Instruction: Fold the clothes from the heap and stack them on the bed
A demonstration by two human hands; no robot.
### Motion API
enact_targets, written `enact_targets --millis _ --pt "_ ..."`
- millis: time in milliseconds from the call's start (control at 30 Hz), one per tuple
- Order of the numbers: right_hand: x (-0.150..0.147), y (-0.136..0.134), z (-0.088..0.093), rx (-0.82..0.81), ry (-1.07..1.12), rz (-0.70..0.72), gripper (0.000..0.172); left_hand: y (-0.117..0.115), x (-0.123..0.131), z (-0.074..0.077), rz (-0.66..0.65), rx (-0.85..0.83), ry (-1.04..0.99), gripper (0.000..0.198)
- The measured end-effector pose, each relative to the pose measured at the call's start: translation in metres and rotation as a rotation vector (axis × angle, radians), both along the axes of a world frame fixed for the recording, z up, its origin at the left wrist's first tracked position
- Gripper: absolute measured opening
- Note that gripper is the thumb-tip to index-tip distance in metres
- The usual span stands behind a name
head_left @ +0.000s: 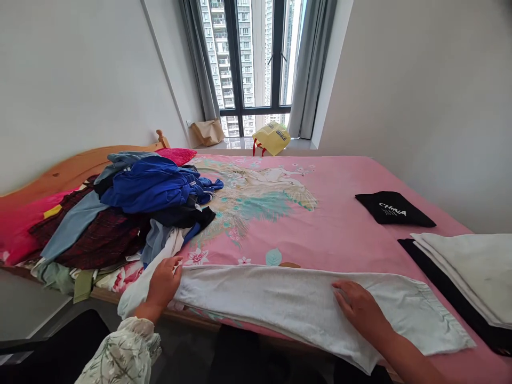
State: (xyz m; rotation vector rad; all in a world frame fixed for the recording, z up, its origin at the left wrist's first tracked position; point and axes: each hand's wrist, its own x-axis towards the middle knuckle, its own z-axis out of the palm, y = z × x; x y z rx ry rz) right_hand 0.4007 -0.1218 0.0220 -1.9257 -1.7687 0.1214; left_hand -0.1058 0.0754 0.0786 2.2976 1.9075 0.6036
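White trousers [260, 293], doubled lengthwise, stretch along the near edge of the bed, their elastic waistband at the right. My left hand [165, 280] is closed on the cloth near the leg end, where part of the fabric hangs to the left over the bed's edge. Resting on the upper part of the trousers, my right hand [358, 304] has its fingers extended and somewhat apart, pressing lightly on the cloth. Folded white and black clothes [472, 272] lie stacked just beyond the waistband. A folded black garment [394, 209] with white lettering is behind that stack.
A heap of loose clothes [144, 197] covers the left side of the bed, against the wooden headboard [76, 162] and pink pillows. The pink bedsheet [340, 186] has a bird print. A yellow bag [272, 138] and a brown paper bag [208, 131] stand by the window.
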Motion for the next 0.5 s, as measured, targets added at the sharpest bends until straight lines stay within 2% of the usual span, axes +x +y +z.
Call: enact_targets --millis 67,133,200,300,400,500 --pt "-0.030 0.014 0.020 0.055 0.043 0.075 0.027 -0.008 0.022 -0.004 -0.195 -0.006 0.038 0.035" --pt "-0.067 0.029 0.036 0.105 0.083 0.216 0.025 -0.014 0.044 -0.012 -0.381 -0.056 0.087 0.035" --pt "-0.103 0.040 0.038 0.122 0.101 0.370 0.026 -0.016 0.055 -0.023 -0.487 -0.099 0.137 0.038" --pt "-0.135 0.041 0.018 0.101 0.050 0.465 0.029 -0.013 0.049 -0.037 -0.466 -0.104 0.201 0.041" --pt "-0.139 0.031 -0.003 0.060 -0.005 0.421 0.039 -0.009 0.033 -0.040 -0.375 -0.089 0.252 0.052" --pt "-0.140 0.028 -0.002 0.012 0.039 0.390 0.039 -0.013 0.037 -0.034 -0.324 -0.067 0.283 0.059"
